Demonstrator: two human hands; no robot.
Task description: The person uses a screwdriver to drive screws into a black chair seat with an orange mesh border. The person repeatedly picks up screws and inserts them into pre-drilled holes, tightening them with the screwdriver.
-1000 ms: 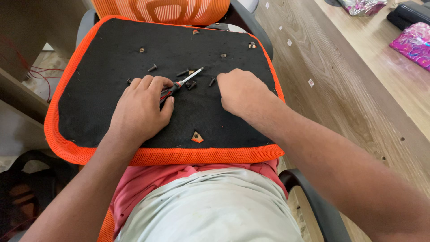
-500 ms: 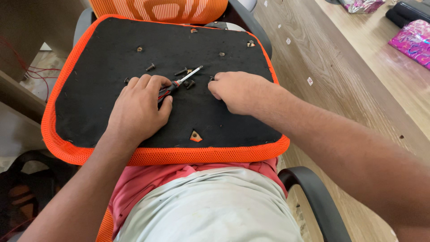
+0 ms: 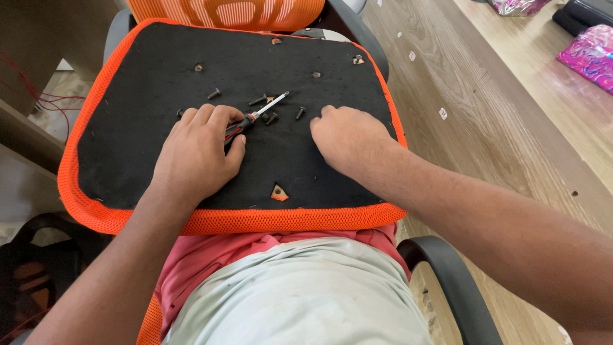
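Screwdriver [image 3: 255,117] lay on the black seat base [image 3: 128,147] across our lap — its red-black handle under our left hand [image 3: 195,153], fingers curled over it. Our right hand [image 3: 348,137] rested loosely fisted beside loose screws [image 3: 271,118] — gripping anything, we couldn't tell.

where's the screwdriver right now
In the head view, the screwdriver lies on the black seat underside, centre-left; its red-and-black handle is under the left hand, and its tip points up-right among loose black screws, left of the right hand.
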